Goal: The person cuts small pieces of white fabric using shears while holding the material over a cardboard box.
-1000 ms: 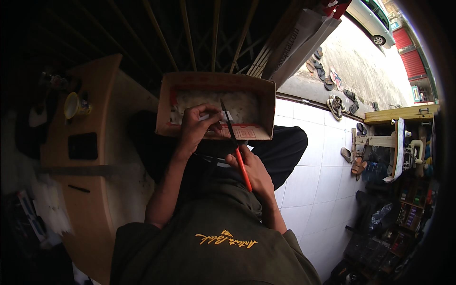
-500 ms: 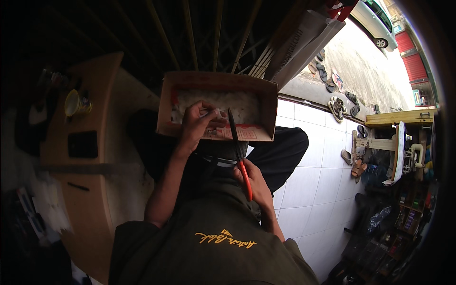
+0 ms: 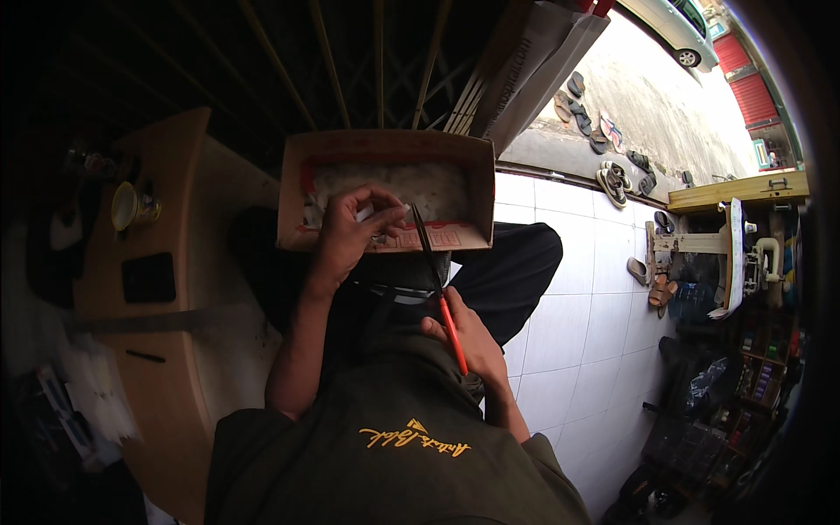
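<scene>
My left hand [image 3: 348, 234] is closed in a pinch over the near left part of a cardboard box [image 3: 290, 191]. A small white piece [image 3: 402, 211] sticks out between its fingertips; its exact kind is too small to make out. My right hand [image 3: 477, 339] grips red-handled scissors [image 3: 452, 334] in front of the box. Their dark blades point away from me, with the tips right beside the white piece. Inside the box lies a heap of pale, whitish bits [image 3: 398, 181]. Some of the right fingers are hidden behind the handles.
On the left stands a wooden table [image 3: 162, 367] with a dark phone-like slab [image 3: 149, 278], a yellow-and-white tub [image 3: 125, 206] and a black pen [image 3: 145, 356]. A white bag [image 3: 534, 79] stands beyond the box. Several shoes [image 3: 614, 184] lie at the right doorway.
The scissors' tips have come closer to the white piece in my left hand. The whole view has shifted slightly, so the box now appears farther left.
</scene>
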Demonstrator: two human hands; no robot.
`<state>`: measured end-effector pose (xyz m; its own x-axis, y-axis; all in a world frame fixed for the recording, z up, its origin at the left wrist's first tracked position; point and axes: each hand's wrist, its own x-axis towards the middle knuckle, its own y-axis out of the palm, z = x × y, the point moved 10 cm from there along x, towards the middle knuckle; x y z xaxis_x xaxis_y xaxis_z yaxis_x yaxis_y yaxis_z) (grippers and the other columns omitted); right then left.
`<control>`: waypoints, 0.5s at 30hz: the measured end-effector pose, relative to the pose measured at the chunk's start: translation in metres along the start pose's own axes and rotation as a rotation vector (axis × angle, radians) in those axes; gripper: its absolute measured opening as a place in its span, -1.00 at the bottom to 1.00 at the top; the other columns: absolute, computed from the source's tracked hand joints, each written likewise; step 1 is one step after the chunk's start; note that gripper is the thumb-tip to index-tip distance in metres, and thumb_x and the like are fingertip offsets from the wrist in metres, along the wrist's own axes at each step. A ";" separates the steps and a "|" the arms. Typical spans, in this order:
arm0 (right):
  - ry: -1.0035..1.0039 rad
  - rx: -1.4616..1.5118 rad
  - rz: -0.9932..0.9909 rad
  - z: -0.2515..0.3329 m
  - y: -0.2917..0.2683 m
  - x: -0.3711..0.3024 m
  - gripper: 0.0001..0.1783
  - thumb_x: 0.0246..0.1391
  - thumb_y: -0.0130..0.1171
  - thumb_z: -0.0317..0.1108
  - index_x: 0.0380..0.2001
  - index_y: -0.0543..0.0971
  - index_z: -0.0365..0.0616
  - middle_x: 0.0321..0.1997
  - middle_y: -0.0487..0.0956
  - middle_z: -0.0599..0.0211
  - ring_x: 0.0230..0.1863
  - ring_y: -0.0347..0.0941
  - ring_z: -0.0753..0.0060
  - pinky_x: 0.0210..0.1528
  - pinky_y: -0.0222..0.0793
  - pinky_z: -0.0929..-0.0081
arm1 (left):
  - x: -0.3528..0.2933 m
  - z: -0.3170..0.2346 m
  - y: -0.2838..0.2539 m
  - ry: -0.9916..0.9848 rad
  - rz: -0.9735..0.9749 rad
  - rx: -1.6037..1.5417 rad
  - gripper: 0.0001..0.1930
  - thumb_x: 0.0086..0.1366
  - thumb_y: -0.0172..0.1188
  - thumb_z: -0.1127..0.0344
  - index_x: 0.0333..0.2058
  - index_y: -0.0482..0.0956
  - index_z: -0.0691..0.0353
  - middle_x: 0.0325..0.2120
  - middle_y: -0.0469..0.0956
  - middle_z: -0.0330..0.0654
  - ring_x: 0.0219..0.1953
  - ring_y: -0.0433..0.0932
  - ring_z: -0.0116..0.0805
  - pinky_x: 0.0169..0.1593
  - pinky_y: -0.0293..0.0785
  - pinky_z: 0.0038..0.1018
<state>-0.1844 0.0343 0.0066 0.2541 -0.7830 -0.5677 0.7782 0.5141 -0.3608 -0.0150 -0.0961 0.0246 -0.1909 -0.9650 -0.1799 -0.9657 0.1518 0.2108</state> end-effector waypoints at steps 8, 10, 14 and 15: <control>0.005 -0.063 -0.012 0.024 -0.007 0.032 -0.14 0.02 0.10 0.45 -0.17 0.37 -0.29 -0.33 0.54 -0.17 -0.20 0.50 -0.25 -0.12 0.35 0.03 | 0.002 0.007 -0.013 0.015 -0.054 -0.023 -0.86 0.19 0.27 0.61 -0.26 0.55 0.40 -0.34 0.63 -0.08 -0.33 0.69 -0.35 -0.24 0.71 -0.48; 0.009 -0.066 -0.001 0.025 -0.006 0.032 -0.14 0.02 0.09 0.45 -0.17 0.37 -0.29 -0.34 0.54 -0.16 -0.20 0.50 -0.25 -0.12 0.35 0.03 | 0.000 0.007 -0.015 -0.094 -0.082 -0.064 -0.88 0.19 0.28 0.60 -0.28 0.56 0.40 -0.37 0.63 -0.10 -0.35 0.69 -0.36 -0.26 0.70 -0.53; -0.040 -0.042 0.019 0.026 -0.004 0.030 -0.15 0.04 0.07 0.45 -0.19 0.38 -0.29 -0.37 0.52 -0.14 -0.22 0.50 -0.22 -0.15 0.34 0.06 | 0.002 0.008 -0.020 -0.075 -0.122 -0.066 -0.90 0.18 0.29 0.59 -0.32 0.57 0.43 -0.40 0.63 -0.09 -0.39 0.69 -0.34 -0.32 0.71 -0.53; -0.053 -0.026 0.023 0.024 -0.003 0.030 -0.15 0.04 0.06 0.45 -0.19 0.38 -0.29 -0.38 0.52 -0.14 -0.23 0.50 -0.21 -0.15 0.34 0.07 | 0.002 0.009 -0.019 -0.085 -0.121 -0.075 -0.90 0.18 0.29 0.59 -0.32 0.57 0.43 -0.41 0.63 -0.09 -0.39 0.69 -0.34 -0.32 0.71 -0.53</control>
<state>-0.1653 0.0014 0.0085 0.3024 -0.7881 -0.5361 0.7569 0.5404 -0.3675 0.0015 -0.0985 0.0114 -0.0914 -0.9532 -0.2881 -0.9672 0.0161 0.2535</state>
